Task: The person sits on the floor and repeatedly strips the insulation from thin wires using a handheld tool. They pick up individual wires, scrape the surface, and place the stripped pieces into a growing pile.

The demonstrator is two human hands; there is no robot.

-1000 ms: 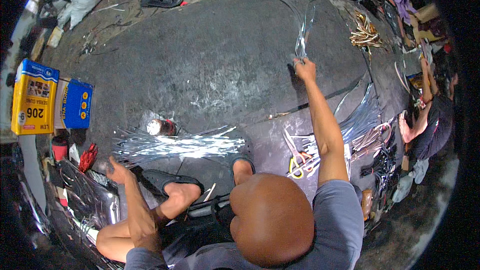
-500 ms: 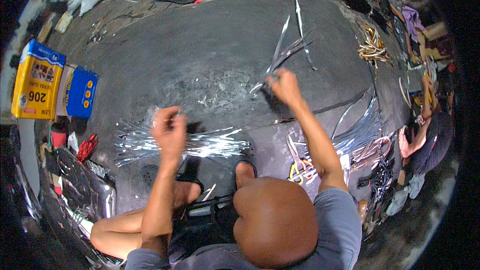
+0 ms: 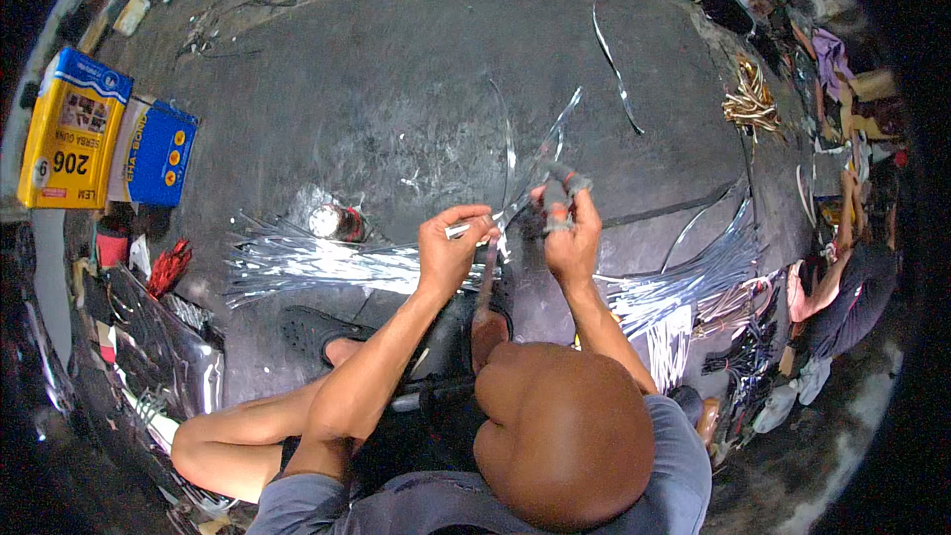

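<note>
My left hand [image 3: 454, 250] is closed in a pinch on a shiny silver strip [image 3: 511, 210], whose pale end sticks out on the left of the fingers. A thin brownish, blurred length hangs below that hand; I cannot tell what it is. Close by on the right, my right hand [image 3: 573, 233], with grey wraps on some fingertips, has its fingers bent at the same strip; its grip is partly hidden. More strips [image 3: 562, 124] stretch away beyond it. Left of my hands lies a spread bundle of silver strips [image 3: 297, 263], with a small open tin [image 3: 337, 223] behind it.
A single strip [image 3: 616, 69] lies on the dark mat [image 3: 376, 69]. On the right are a second silver bundle [image 3: 684, 272] and a gold bundle [image 3: 751, 99]. Yellow and blue boxes [image 3: 74, 134] stand at left. Another person [image 3: 852, 287] sits at far right.
My left hand has moved right, away from the tin, which now shows. The right hand has come back nearer with strips, and the two hands now meet closely.
</note>
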